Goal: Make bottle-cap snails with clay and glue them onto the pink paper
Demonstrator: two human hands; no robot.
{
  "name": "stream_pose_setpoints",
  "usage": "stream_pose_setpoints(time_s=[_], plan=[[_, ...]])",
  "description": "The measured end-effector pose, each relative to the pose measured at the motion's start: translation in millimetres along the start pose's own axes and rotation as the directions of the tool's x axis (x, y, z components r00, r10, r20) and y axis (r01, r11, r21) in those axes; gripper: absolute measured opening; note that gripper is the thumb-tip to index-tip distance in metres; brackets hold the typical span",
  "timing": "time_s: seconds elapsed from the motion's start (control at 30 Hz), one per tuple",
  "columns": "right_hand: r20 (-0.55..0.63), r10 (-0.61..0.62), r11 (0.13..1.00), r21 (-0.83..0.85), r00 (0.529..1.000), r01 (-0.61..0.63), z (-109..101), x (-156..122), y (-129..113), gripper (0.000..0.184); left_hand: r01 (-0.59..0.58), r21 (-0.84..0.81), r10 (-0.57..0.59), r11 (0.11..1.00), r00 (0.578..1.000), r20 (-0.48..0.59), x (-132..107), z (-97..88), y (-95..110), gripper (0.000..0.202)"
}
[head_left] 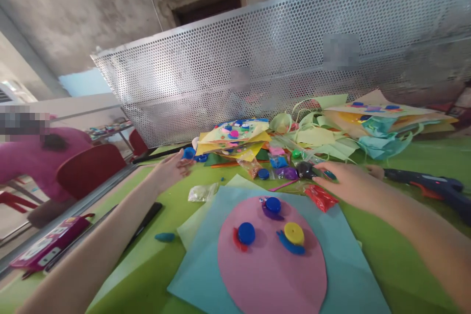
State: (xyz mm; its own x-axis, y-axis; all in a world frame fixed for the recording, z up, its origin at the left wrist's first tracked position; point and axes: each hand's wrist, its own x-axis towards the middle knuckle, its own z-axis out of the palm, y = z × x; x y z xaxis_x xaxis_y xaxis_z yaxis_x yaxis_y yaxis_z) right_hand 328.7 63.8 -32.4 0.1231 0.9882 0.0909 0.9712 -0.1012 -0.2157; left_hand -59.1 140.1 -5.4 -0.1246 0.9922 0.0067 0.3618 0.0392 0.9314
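Observation:
My left hand [170, 170] reaches forward over the green table [397, 255], its fingertips pinched on a blue bottle cap [189, 152]. My right hand [344, 180] lies further right, fingers curled around a dark round object [304, 170] beside small plastic bags. Below both hands a pink foam oval [270, 265] rests on a light blue sheet [342, 255]. On the oval sit two blue caps [246, 233] [273, 204] and a yellow cap [294, 233], each on a coloured foam scrap.
A pile of yellow sheets with coloured caps [235, 137] lies at the back, paper offcuts [331, 137] beside it. A glue gun [427, 185] is at the right. A perforated metal screen [257, 59] stands behind the table. A person in pink [33, 157] sits far left.

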Motion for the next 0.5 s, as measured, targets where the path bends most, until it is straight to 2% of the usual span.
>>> stream_pose_setpoints(time_s=[0.13, 0.27, 0.33, 0.4, 0.5], plan=[[-0.014, -0.079, 0.993, 0.09, 0.997, 0.08, 5.4, -3.9, -6.7, 0.032, 0.087, -0.179, -0.063, 0.98, 0.988, 0.138, -51.3, 30.7, 2.7, 0.028], [-0.061, -0.123, 0.976, 0.173, 0.991, 0.132, 1.3, -2.9, -2.6, 0.025, 0.149, -0.262, -0.065, 0.953, 0.95, 0.304, -95.2, 56.0, 10.9, 0.031], [-0.107, -0.103, 0.971, 0.205, 0.989, 0.123, -6.5, 1.0, 6.3, 0.029, 0.206, -0.299, -0.073, 0.932, 0.913, 0.402, -110.3, 65.3, 15.9, 0.035], [-0.159, -0.05, 0.973, 0.217, 0.986, 0.084, -16.2, 6.2, 20.5, 0.036, 0.294, -0.336, -0.092, 0.895, 0.858, 0.505, -120.7, 73.0, 19.1, 0.038], [-0.251, 0.077, 0.987, 0.154, 0.965, -0.039, -30.1, 12.3, 51.3, 0.043, 0.404, -0.371, -0.115, 0.836, 0.791, 0.601, -128.8, 82.1, 17.6, 0.032]])
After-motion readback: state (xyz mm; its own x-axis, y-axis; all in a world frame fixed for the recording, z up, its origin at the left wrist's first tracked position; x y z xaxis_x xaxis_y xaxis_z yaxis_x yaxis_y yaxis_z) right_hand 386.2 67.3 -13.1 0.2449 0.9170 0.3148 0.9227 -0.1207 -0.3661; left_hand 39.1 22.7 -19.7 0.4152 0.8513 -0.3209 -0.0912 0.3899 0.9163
